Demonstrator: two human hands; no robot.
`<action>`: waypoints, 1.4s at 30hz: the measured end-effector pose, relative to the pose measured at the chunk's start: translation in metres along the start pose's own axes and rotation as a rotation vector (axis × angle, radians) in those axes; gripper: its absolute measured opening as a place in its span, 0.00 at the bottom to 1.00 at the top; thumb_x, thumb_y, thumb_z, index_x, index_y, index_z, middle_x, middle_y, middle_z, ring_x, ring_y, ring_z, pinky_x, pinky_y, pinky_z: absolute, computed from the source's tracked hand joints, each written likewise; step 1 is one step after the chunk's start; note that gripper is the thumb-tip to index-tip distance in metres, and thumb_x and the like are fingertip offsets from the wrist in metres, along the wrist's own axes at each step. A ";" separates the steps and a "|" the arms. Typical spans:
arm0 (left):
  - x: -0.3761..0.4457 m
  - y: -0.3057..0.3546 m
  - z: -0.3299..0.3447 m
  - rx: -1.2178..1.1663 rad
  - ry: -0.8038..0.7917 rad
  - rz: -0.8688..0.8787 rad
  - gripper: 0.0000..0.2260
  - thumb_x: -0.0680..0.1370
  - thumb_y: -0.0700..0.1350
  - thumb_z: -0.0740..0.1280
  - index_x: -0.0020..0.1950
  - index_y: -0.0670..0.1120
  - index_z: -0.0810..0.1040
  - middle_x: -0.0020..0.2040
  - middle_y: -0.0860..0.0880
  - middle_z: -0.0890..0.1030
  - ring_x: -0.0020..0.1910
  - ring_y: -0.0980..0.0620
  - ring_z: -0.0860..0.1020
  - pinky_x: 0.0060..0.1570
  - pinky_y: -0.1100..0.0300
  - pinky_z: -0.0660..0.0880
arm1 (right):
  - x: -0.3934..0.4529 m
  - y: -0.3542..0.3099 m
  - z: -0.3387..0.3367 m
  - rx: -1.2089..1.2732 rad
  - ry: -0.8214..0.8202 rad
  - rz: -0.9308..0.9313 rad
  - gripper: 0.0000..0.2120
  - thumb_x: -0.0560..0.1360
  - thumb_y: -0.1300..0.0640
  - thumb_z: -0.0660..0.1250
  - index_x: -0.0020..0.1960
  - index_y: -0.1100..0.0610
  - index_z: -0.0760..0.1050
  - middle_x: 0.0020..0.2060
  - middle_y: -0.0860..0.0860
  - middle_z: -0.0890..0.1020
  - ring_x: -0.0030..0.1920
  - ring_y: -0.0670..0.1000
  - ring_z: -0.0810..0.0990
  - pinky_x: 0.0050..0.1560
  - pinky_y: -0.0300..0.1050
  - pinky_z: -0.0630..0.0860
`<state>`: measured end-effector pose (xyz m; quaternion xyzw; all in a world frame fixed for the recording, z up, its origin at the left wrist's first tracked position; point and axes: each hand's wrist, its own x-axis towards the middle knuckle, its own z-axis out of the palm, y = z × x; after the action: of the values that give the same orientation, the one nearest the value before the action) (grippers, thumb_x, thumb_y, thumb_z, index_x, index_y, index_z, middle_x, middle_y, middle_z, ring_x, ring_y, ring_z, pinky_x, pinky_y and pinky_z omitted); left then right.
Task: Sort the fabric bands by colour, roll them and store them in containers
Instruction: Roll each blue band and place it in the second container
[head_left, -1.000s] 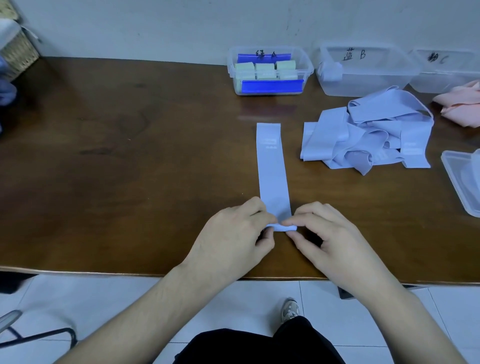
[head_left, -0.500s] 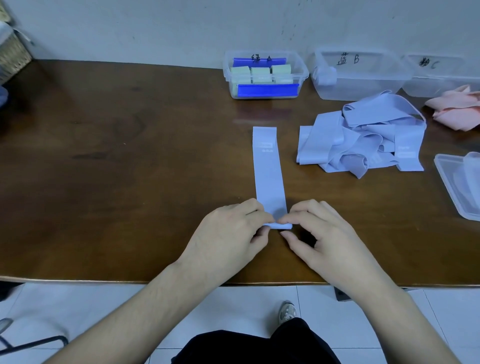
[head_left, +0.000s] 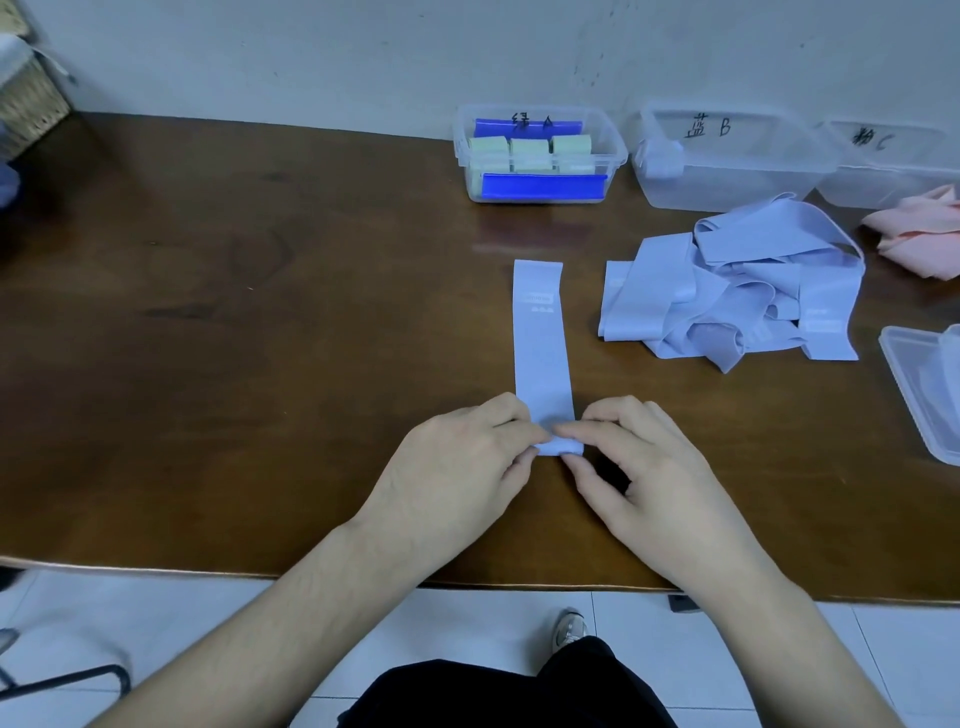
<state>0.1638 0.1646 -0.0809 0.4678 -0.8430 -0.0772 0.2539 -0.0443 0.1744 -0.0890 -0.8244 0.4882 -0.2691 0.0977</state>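
Head view: both hands are down near the front edge of the brown worktop (head_left: 260, 364), working the same pale blue band (head_left: 541, 343). The left hand (head_left: 457, 483) and right hand (head_left: 654, 493) sit close together, fingertips nearly meeting, each pinching the small rolled-up near end of the band. The rest of the band lies flat, running straight away from the hands toward the back edge, with a little white label near its far end.

Just to the right of it there's a loose pile of blue bands (head_left: 737, 296), all tangled. Toward the right edge, partly cut off, are some pink bands (head_left: 919, 239) in a heap.

Along the back edge there's a row of clear tubs: the green-roll container (head_left: 540, 156) has pale green rolls packed in it and blue strips at its front and back, the middle container (head_left: 727, 161) is marked B and has one blue roll in its left corner, and the third container (head_left: 893, 166) is marked C. A clear lid (head_left: 924, 384) sits by the right edge.
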 end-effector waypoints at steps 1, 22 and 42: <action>0.000 -0.001 0.000 0.005 -0.007 -0.009 0.08 0.77 0.45 0.67 0.51 0.49 0.85 0.46 0.54 0.80 0.33 0.55 0.78 0.34 0.68 0.68 | 0.001 -0.001 0.000 -0.004 0.001 -0.008 0.11 0.77 0.54 0.68 0.59 0.51 0.81 0.52 0.42 0.76 0.47 0.47 0.74 0.50 0.38 0.73; 0.012 -0.007 -0.001 -0.025 -0.048 -0.029 0.08 0.75 0.41 0.72 0.54 0.47 0.83 0.48 0.53 0.80 0.34 0.54 0.77 0.34 0.69 0.65 | 0.019 0.007 -0.001 -0.017 -0.074 0.018 0.10 0.77 0.54 0.69 0.58 0.50 0.79 0.52 0.41 0.76 0.47 0.46 0.73 0.50 0.42 0.75; -0.020 0.009 -0.010 -0.054 -0.128 -0.086 0.12 0.79 0.50 0.63 0.59 0.52 0.81 0.53 0.59 0.73 0.34 0.56 0.72 0.33 0.66 0.72 | -0.013 -0.012 -0.008 0.000 -0.070 -0.031 0.12 0.75 0.56 0.73 0.57 0.51 0.81 0.52 0.41 0.76 0.46 0.46 0.73 0.49 0.40 0.73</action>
<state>0.1707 0.1873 -0.0763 0.4908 -0.8343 -0.1404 0.2083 -0.0445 0.1918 -0.0818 -0.8407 0.4718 -0.2418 0.1105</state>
